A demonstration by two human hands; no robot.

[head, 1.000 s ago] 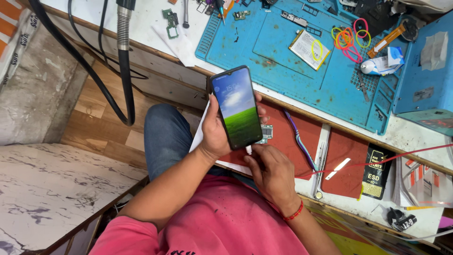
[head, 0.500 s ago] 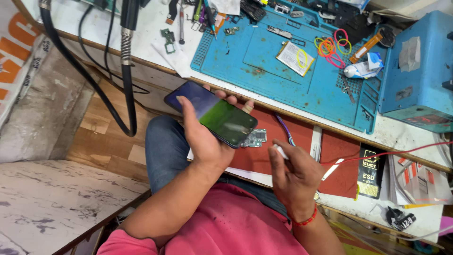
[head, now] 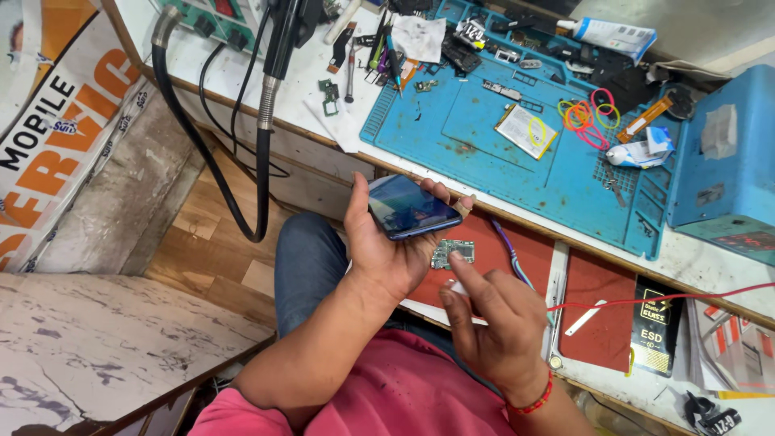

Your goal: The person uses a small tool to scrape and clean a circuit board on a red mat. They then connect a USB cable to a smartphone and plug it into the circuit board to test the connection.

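The left hand (head: 387, 254) holds a dark blue smartphone (head: 412, 208) above the lap, just in front of the bench (head: 686, 258) edge. Its grip is closed on the phone: the thumb lies along the near side and the fingertips curl over the far edge, with the lit screen facing up and tilted to the right. The right hand (head: 496, 327) hovers just below and to the right of the phone, apart from it, fingers loosely curled. It seems to pinch a small white piece (head: 457, 287) between thumb and forefinger, though the piece is too small to tell what it is. Between the two hands, on a red mat (head: 597, 323), lies a small green circuit board (head: 452, 253). Further back on the bench a blue work mat (head: 484, 137) carries coloured rubber bands (head: 585, 117), a flat white part and scattered tools. A black flexible hose (head: 262, 145) hangs down to the left of the phone.
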